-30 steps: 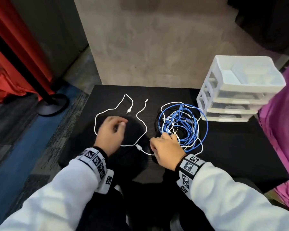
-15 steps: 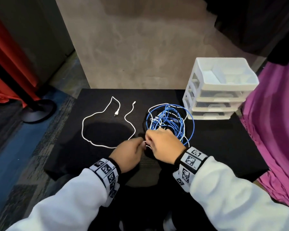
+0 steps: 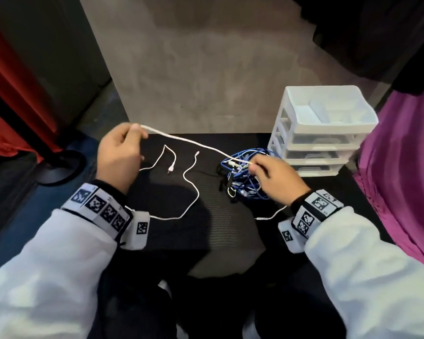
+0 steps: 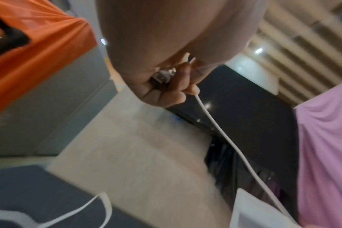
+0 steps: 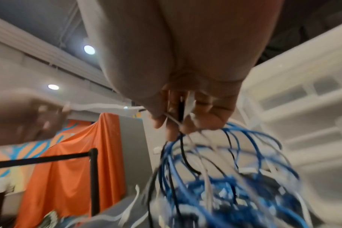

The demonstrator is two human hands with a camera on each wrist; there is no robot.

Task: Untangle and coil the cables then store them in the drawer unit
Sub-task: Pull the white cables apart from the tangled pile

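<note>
Black cloth covered the table (image 3: 316,211), and at its back right corner stood the white drawer unit (image 3: 323,133), all three drawers closed. Just beside it lay the tangle (image 3: 245,177) of blue, white and black cables, none coiled yet. A loose white cable (image 3: 189,182) sprawled on the cloth to its left. Between the hands, held well apart, ran a taut white cable (image 3: 189,141). The left hand (image 3: 119,155) was raised, fingers curled round the cable's end; the right hand (image 3: 274,178) pinched the same cable where it left the tangle. Pulling harder could have tightened a hidden knot, or dragged the whole tangle across the cloth.
</note>
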